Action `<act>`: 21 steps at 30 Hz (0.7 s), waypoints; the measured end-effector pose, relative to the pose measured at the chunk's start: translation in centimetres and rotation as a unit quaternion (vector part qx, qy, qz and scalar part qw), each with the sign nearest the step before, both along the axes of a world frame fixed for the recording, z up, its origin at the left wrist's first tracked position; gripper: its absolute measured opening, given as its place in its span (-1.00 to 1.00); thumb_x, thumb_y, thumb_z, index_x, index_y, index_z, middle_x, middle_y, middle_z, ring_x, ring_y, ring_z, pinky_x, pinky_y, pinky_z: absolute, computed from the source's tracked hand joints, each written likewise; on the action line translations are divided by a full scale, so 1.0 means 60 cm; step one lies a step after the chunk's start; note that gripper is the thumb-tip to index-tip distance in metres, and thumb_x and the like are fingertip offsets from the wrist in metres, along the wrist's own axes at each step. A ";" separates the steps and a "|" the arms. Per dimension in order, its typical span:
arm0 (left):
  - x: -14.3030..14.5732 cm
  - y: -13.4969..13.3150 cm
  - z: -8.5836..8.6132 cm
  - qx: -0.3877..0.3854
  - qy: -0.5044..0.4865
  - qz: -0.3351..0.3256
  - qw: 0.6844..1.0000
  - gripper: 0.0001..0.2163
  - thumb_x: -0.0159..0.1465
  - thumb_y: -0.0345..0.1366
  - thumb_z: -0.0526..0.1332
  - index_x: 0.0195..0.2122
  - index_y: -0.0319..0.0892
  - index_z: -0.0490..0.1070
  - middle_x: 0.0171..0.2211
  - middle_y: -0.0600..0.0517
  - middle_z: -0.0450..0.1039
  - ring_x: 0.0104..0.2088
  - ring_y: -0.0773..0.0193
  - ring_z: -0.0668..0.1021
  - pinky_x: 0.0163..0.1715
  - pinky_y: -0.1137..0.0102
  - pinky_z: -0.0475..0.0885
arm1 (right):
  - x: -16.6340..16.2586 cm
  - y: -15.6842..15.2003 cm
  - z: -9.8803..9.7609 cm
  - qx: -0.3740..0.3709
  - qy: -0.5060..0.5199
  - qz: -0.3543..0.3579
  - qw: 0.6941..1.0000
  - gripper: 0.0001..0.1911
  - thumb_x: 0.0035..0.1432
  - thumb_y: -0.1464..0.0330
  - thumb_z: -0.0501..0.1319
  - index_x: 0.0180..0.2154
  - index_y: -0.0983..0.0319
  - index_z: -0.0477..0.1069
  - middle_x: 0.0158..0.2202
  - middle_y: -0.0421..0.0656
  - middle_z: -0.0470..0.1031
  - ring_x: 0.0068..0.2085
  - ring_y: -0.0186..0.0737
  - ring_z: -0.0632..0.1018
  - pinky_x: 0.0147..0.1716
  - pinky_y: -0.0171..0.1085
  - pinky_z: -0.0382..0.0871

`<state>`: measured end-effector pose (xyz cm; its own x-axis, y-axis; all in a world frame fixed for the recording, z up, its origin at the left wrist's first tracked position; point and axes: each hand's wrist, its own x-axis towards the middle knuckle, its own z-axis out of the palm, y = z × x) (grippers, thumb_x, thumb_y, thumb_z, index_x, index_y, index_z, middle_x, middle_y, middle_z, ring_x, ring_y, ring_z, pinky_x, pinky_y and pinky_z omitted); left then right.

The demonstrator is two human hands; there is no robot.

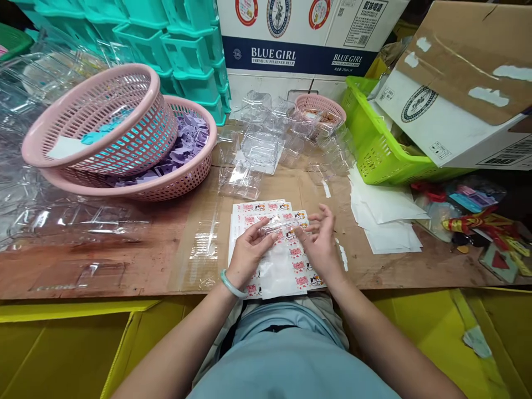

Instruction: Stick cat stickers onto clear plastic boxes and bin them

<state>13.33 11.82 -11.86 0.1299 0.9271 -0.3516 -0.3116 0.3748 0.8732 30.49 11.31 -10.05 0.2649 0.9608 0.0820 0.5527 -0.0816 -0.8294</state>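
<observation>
A small clear plastic box [280, 225] lies over the sheets of stickers, between my two hands. My left hand [249, 252], with a pale bangle at the wrist, is closed on the box's left end. At its right end, the thumb of my right hand [324, 246] touches or nearly touches the plastic; its other fingers are raised and spread apart. Underneath, the sticker sheets [298, 267] show red lettering and cat drawings, and a blank white strip [276, 274] runs down the top sheet. The box's exact shape is hard to make out.
Clear plastic boxes [260, 147] are piled ahead. Pink baskets [199, 172] at left hold purple and blue pieces. Teal bins [189, 55] are stacked behind. At right are a green basket [374, 158], white papers [386, 213] and a carton [457, 111].
</observation>
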 end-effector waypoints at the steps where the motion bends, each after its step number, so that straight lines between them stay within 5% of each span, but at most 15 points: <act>1: 0.000 -0.003 0.001 0.008 -0.007 0.006 1.000 -0.45 0.07 -0.15 0.39 0.09 -0.16 0.39 -0.13 -0.04 0.52 -0.14 0.26 0.53 -0.08 0.36 0.42 | -0.007 -0.002 0.000 -0.035 0.032 0.023 0.999 -0.09 -0.02 -0.01 0.32 0.24 0.18 0.01 -0.04 -0.03 0.42 -0.24 -0.19 0.50 -0.33 -0.25 0.44; 7: -0.038 -0.036 0.019 0.016 -0.027 0.033 0.999 -0.46 0.07 -0.18 0.39 0.08 -0.16 0.38 -0.09 -0.07 0.51 -0.11 0.19 0.55 -0.08 0.33 0.47 | -0.058 -0.003 0.004 -0.093 0.215 0.132 0.963 -0.43 0.16 0.01 0.17 0.10 0.18 0.33 -0.14 -0.10 0.51 -0.32 -0.26 0.53 -0.36 -0.28 0.49; 12: -0.149 -0.029 0.005 0.094 0.098 0.136 0.981 -0.53 0.13 -0.19 0.34 0.06 -0.11 0.32 0.06 -0.08 0.39 -0.03 0.19 0.51 0.00 0.30 0.43 | -0.074 0.021 -0.012 -0.099 0.248 0.156 0.951 -0.48 0.26 0.03 0.04 0.04 0.27 0.39 -0.24 -0.05 0.57 -0.40 -0.27 0.56 -0.46 -0.30 0.49; 14: -0.210 -0.011 -0.013 0.160 0.218 0.189 0.944 -0.50 0.12 -0.19 0.35 0.08 -0.10 0.29 0.11 -0.07 0.34 0.10 0.15 0.42 0.10 0.27 0.35 | -0.070 0.026 -0.018 -0.061 0.202 0.157 0.965 -0.54 0.26 0.08 0.09 0.04 0.24 0.38 -0.20 -0.04 0.58 -0.32 -0.24 0.58 -0.36 -0.27 0.50; 17: -0.275 0.010 -0.035 0.200 0.382 0.171 0.886 -0.43 0.12 -0.17 0.33 0.15 -0.13 0.23 0.15 -0.12 0.29 0.19 0.05 0.32 0.22 0.10 0.20 | -0.054 0.016 -0.016 0.035 0.068 0.193 0.978 -0.61 0.25 0.16 0.15 0.05 0.18 0.38 -0.14 -0.05 0.58 -0.18 -0.17 0.58 -0.13 -0.14 0.49; 19: -0.276 0.007 -0.037 0.223 0.489 0.175 0.825 -0.39 0.10 -0.20 0.35 0.17 -0.15 0.22 0.23 -0.17 0.18 0.28 -0.04 0.18 0.29 0.00 -0.01 | -0.038 -0.007 -0.011 0.098 -0.041 0.288 0.952 -0.46 0.17 0.11 0.24 0.13 0.17 0.32 -0.02 0.00 0.53 -0.02 -0.05 0.53 0.06 0.02 0.38; 21: -0.240 -0.009 -0.029 0.248 0.533 0.196 0.785 -0.40 0.11 -0.23 0.36 0.17 -0.16 0.23 0.27 -0.18 0.11 0.31 -0.08 0.11 0.30 -0.02 -0.05 | -0.020 -0.038 -0.009 0.113 -0.147 0.417 0.890 -0.18 0.03 0.04 0.33 0.25 0.19 0.18 0.18 0.07 0.36 0.20 0.11 0.36 0.20 0.17 0.18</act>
<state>-1.08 11.27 -13.59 -0.3231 0.8790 0.3506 0.6887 -0.0358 0.7242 29.32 9.01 -10.57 -0.5974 0.7634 0.2456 0.5384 0.6087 -0.5827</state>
